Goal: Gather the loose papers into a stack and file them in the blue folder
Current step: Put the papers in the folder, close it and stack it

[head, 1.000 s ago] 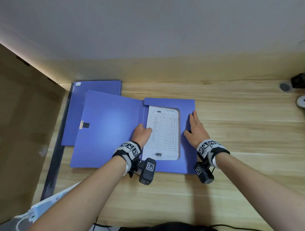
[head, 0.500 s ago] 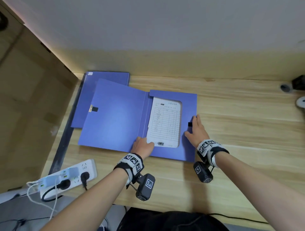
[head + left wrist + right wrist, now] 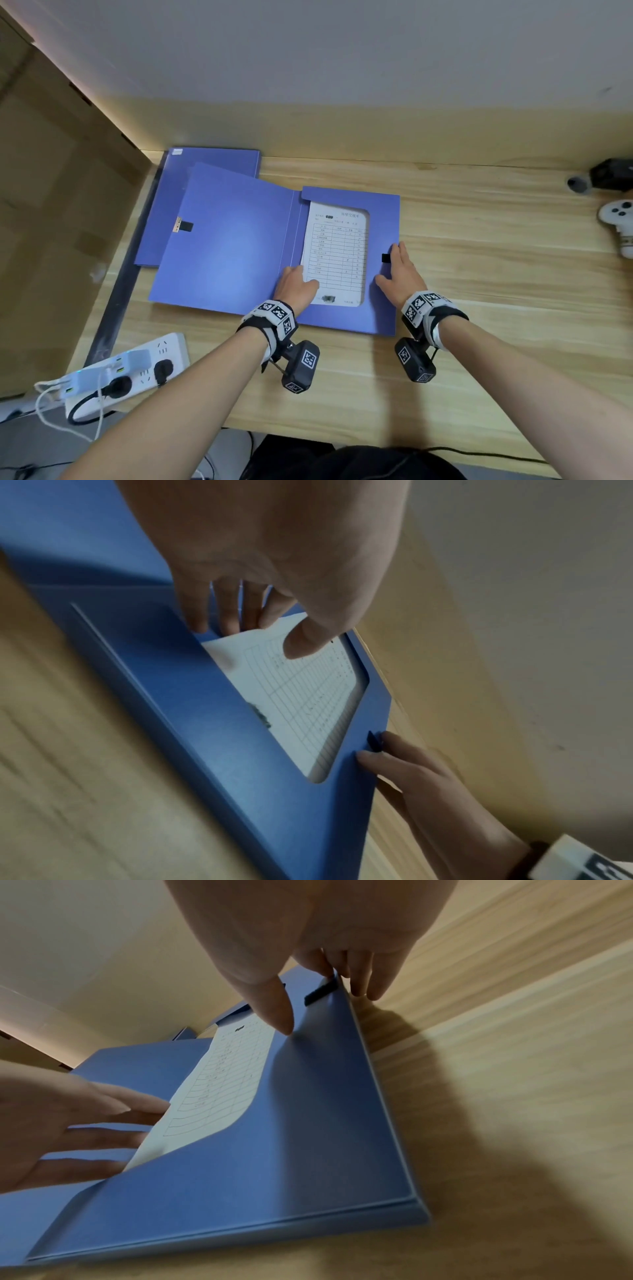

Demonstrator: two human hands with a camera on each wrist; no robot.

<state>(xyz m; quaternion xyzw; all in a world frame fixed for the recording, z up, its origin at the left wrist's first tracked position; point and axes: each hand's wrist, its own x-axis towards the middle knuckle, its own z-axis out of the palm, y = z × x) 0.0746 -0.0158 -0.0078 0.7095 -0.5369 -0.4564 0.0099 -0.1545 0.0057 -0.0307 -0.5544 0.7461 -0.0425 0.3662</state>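
Papers (image 3: 337,250) lie in blue folder (image 3: 382,219), right half, long axis away from person. Left hand (image 3: 296,286) pinches their near-left edge; right hand (image 3: 400,274) flat, fingers (image 3: 399,250) straight on folder's right rim. Open cover (image 3: 233,240) lies leftward.

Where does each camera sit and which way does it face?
Head: above the desk, looking down at the open blue folder; both forearms and hands show.
Left wrist: under the left hand, looking along fingers pinching the papers; right hand shows beyond.
Right wrist: under the right hand, looking along fingers resting on the folder's edge; left hand shows.
Both wrist views share the papers in the folder's pocket.
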